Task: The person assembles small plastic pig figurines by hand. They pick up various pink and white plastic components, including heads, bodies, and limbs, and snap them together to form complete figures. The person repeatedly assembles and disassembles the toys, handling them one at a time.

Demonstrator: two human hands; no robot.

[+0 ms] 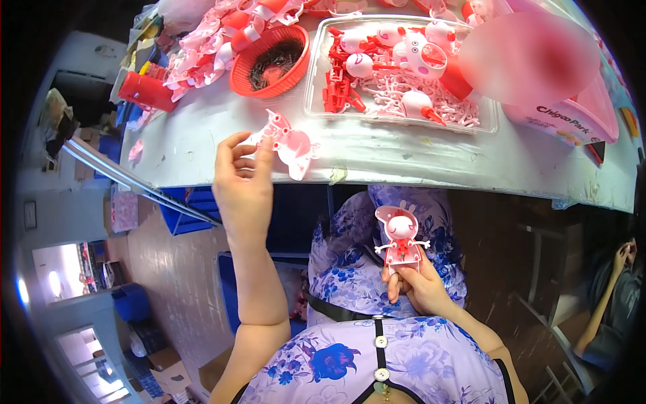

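Observation:
Near the table's front edge, my left hand (pixel 244 178) is raised, with thumb and fingers closing on a pink plastic toy shell half (pixel 295 149). Small round posts show on the shell's inner side. Lower down, in front of my lap, my right hand (pixel 418 284) grips a toy figure (pixel 402 237) by its bottom end. This figure is an open pink shell half, holding a white ball-shaped piece with a red part below it. Thin pale arms stick out at both sides.
On the table (pixel 222 158), a red basket (pixel 271 64) holds dark thin pieces. Beside it, a clear tray (pixel 316 116) contains red, pale pink and white toy parts. Pink shells (pixel 208 50) are heaped far left; a pink box (pixel 572 121) stands right. Another person (pixel 616 303) is at far right.

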